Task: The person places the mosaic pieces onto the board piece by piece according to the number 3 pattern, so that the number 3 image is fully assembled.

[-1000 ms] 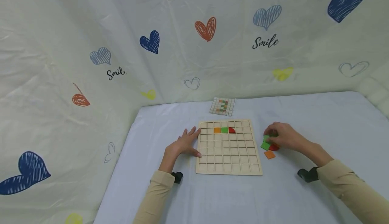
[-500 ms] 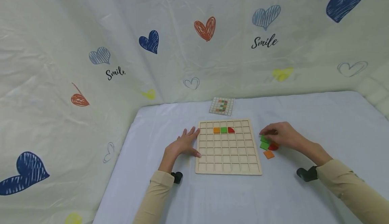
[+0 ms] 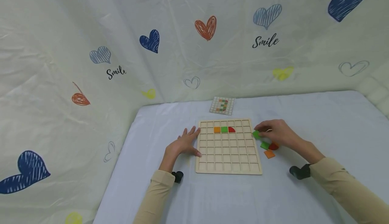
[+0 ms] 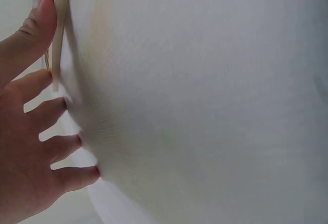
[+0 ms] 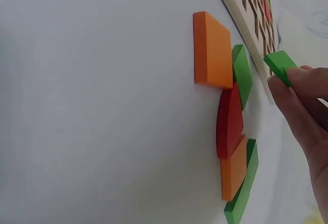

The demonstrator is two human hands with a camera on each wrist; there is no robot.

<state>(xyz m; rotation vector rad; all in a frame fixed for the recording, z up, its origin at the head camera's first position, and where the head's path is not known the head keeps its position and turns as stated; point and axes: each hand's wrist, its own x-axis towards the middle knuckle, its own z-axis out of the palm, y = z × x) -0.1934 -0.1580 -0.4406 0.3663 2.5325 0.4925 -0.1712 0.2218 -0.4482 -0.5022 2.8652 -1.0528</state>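
Note:
My right hand [image 3: 278,132] pinches a green square tile [image 5: 281,66] between thumb and fingers, by the right edge of the wooden grid board [image 3: 225,153]. Spread fingers of my left hand [image 3: 182,145] rest at the board's left edge, thumb and fingertips touching the rim and the cloth. On the board's upper part sit an orange tile [image 3: 217,129], a green tile [image 3: 224,129] and a red quarter-round tile [image 3: 231,129] in a row. Loose to the right lie an orange tile [image 5: 214,49], a red quarter-round piece [image 5: 229,124] and several other green and orange tiles.
Behind the board lies a pattern card [image 3: 223,105] printed with a coloured figure on a grid. A white cloth [image 3: 225,197] covers the table. A pale curtain [image 3: 170,68] with hearts hangs along the back and left.
My right hand has lifted a green tile from the loose pile and moved it left toward the board. The left hand stays in place.

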